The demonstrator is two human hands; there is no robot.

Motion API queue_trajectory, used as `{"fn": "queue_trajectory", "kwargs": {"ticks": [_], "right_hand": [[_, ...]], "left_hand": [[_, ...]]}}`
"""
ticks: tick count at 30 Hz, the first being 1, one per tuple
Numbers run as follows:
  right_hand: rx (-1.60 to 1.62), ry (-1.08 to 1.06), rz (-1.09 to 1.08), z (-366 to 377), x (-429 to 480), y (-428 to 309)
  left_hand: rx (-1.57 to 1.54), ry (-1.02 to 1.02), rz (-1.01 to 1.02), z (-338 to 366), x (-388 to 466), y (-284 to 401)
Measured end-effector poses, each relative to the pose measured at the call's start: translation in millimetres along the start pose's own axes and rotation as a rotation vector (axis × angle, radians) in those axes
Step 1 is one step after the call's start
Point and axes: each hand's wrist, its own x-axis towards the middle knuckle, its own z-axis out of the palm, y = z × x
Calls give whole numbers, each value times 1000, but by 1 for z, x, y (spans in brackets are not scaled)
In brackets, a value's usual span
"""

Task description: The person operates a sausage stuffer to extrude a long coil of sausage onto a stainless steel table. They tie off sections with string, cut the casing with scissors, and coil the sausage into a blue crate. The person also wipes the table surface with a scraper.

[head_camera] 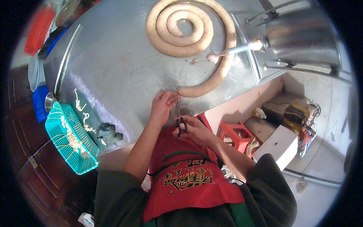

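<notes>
A long sausage lies coiled in a spiral on the stainless steel table. Its near end reaches the table's front, where my left hand pinches the thin end of the casing or a string. In my right hand is a pair of scissors with black handles. The blades point away from me, up to the fingers of my left hand by the sausage end. Whether the blades touch the casing or string is too small to tell.
A steel sausage stuffer stands at the right, its nozzle jutting over the sausage with meat at its tip. At the left edge are a turquoise plastic basket with casings, and a dark crumpled bag. A red stool stands below.
</notes>
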Motion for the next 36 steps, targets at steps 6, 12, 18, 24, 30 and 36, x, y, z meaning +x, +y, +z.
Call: {"fn": "queue_trajectory", "kwargs": {"ticks": [6,12,18,24,30,36], "right_hand": [[85,-25,-32,-1,12,-11],[215,-111,-67,-15,52,-21],[0,-57,-144,-10,52,-16],[-217,-19,-68,10,37,-28],[-261,-96,12,26,63,-27],[-336,-168,49,50,74,-24]], "left_hand": [[-25,-12,-25,-4,2,-3],[7,-163,-62,-13,2,0],[198,-172,-28,-12,-7,23],[1223,-25,406,-37,-24,197],[1078,268,1041,-108,-100,383],[1351,834,915,-258,-165,348]]}}
